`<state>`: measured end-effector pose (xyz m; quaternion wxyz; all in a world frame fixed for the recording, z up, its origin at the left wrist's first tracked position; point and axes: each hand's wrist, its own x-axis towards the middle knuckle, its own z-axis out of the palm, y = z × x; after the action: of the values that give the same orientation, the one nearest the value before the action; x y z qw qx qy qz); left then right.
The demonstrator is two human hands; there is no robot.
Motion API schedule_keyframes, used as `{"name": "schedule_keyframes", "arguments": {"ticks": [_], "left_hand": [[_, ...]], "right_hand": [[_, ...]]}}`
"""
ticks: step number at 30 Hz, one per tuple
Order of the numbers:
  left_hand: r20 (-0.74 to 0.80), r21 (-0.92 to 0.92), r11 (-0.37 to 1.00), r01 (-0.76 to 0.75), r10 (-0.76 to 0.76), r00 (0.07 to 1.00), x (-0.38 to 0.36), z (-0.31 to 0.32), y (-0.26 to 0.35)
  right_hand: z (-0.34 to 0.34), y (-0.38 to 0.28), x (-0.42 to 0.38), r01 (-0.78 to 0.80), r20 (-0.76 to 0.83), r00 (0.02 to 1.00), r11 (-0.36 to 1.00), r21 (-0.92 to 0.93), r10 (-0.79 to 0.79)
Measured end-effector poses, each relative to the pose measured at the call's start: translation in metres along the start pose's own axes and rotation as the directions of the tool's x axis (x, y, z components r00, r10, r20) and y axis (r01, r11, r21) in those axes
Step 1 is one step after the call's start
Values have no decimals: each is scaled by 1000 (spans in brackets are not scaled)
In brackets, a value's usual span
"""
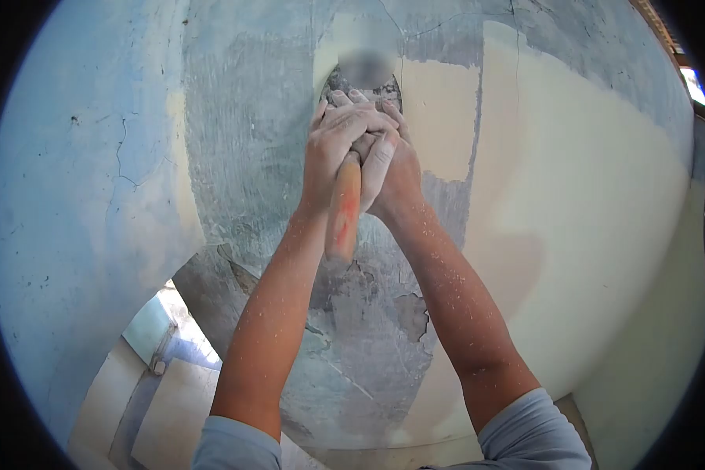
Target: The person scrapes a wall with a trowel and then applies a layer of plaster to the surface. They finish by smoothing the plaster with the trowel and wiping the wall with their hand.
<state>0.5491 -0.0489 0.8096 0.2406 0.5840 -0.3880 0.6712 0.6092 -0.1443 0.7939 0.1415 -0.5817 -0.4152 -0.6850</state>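
In the head view, a trowel (345, 200) is held up against the patchy wall (251, 141) by the left hand (330, 145) and the right hand (399, 166). The fingers are clamped on it, one hand lapped over the other. Its wooden handle (342, 223) is pointed down.

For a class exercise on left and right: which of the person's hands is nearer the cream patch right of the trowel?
Right. The right hand appears at the left edge of the cream patch; the left hand is farther left, overlapping the right.
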Motion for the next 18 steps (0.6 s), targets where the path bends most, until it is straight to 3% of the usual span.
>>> {"name": "schedule_keyframes", "arguments": {"ticks": [1,2,4,5,6,8,10,13,14,17,18], "left_hand": [[-39,32,993,-115,116,992,1,1,-3],[21,-4,992,-128,128,992,13,-1,-14],[15,-52,997,-52,53,998,43,3,-21],[15,-120,992,-33,35,999,56,4,-23],[0,-134,991,-13,13,1000,48,7,-25],[3,-77,997,-28,28,1000,26,5,-19],[1,-31,995,-93,93,996,-2,2,-8],[-16,6,997,-74,74,997,-3,8,-11],[-20,-6,988,-154,154,988,14,10,-21],[34,-103,993,-57,60,998,55,4,-19],[35,-104,993,-55,59,998,51,2,-19]], "right_hand": [[-1,0,1,-16,27,999,999,-32,17],[2,13,18,43,-24,999,999,-14,-43],[-25,16,56,-24,137,990,999,28,20],[-34,14,69,-101,321,939,992,-73,119],[-28,14,64,-104,322,939,992,-71,121],[-9,16,35,44,-105,994,993,111,-32],[-5,3,0,-12,-37,999,997,75,14],[0,7,8,-27,-5,1000,1000,-8,27],[1,22,23,3,-20,1000,1000,18,-2],[-27,18,55,-7,57,998,1000,25,6],[-31,13,54,-80,145,987,995,66,70]]}}
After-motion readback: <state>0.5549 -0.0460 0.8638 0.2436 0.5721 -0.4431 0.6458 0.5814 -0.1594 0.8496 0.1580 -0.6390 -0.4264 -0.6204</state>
